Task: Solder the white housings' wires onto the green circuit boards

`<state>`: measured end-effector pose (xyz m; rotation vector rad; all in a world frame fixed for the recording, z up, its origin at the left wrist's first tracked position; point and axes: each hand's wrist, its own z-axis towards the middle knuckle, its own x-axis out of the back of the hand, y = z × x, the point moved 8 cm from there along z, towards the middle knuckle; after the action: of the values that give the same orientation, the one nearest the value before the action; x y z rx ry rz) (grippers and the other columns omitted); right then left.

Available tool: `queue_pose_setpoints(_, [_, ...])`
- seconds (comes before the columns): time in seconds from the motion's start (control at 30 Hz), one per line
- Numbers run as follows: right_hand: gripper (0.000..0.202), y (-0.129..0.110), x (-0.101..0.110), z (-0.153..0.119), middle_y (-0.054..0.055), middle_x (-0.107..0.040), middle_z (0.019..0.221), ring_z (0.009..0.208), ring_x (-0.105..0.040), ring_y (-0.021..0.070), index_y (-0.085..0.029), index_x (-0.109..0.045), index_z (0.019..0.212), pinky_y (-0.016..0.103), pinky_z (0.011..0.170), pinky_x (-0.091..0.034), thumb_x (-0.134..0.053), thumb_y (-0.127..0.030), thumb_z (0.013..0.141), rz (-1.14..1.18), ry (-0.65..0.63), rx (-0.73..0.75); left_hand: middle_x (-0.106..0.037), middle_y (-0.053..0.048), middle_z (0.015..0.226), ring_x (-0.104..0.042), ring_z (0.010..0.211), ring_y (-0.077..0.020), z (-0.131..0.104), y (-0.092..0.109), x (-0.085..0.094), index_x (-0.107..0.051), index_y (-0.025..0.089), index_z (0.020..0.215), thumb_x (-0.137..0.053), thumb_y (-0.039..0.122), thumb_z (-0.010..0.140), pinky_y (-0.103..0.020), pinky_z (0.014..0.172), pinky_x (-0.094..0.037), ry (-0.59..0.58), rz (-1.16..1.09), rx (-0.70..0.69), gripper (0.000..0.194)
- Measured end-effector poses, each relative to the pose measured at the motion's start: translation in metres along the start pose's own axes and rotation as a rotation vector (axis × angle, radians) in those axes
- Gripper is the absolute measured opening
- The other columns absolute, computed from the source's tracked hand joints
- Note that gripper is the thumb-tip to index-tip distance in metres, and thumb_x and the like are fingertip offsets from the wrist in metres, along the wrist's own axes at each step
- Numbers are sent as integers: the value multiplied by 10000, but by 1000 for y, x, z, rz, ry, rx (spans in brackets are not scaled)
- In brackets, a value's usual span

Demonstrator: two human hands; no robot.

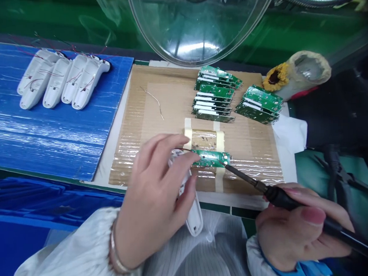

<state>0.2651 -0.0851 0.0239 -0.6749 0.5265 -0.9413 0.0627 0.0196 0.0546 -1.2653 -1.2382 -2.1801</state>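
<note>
My left hand (161,191) is closed round a white plastic housing (194,214), with fingertips at the left end of a green circuit board (210,158). The board lies on a cardboard mat, and a thin dark wire arches over its left end. My right hand (298,222) grips a black soldering iron (248,179) like a pen. Its tip touches or hovers just over the right part of the board; which one I cannot tell. Part of the housing is hidden beneath my left fingers.
Stacked green boards (214,102) stand at the mat's back, more boards (259,104) beside them. White housings with wires (61,80) lie on a blue board (90,141). A magnifier lens (201,28) hangs behind. Pliers (339,173) and a flower-trimmed holder (310,69) sit right; a loose wire (154,99) lies left.
</note>
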Motion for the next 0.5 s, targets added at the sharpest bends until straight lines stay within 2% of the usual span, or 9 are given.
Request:
queue_pose_setpoints(0.1, [214,4,2,-1,-16,-597,635,604,-555,129,-188,-683,811,289,531,-440,-678,-400,837,-46,-39,-112,-446,-75,1387,-419,1319,-220,-13,-13,-3,-528,212,1263,-510,48,855,-397,1119,-375,-30,-222,112,440])
queue_pose_setpoints(0.17, [233,7,2,0,-4,-618,680,619,-575,143,-191,-680,825,302,525,-449,-665,-423,844,-70,-88,-189,-460,-66,1367,-445,1305,-196,-13,-17,-12,-506,237,1262,-448,11,854,-350,1037,-464,-58,-406,149,469])
queue_pose_setpoints(0.23, [224,10,5,3,0,-633,733,590,-570,139,-202,-676,840,305,500,-443,-648,-424,854,-80,-91,-239,-502,-53,1314,-494,1257,-185,-7,-18,-16,-520,265,1213,-421,-5,855,-328,964,-519,-32,-534,145,460])
queue_pose_setpoints(0.4, [173,23,11,21,-4,-595,739,545,-544,123,-222,-674,914,299,498,-448,-599,-374,882,-51,-28,-355,-548,-45,1253,-522,1235,-182,7,-9,-6,-532,294,1187,-421,14,889,-376,1076,-480,11,-589,67,424])
queue_pose_setpoints(0.5, [221,30,11,36,-6,-583,708,575,-553,113,-220,-683,982,261,493,-427,-583,-394,887,-13,-36,-411,-562,-44,1277,-519,1262,-193,4,-18,5,-519,305,1225,-417,85,933,-360,1057,-508,-21,-560,35,379])
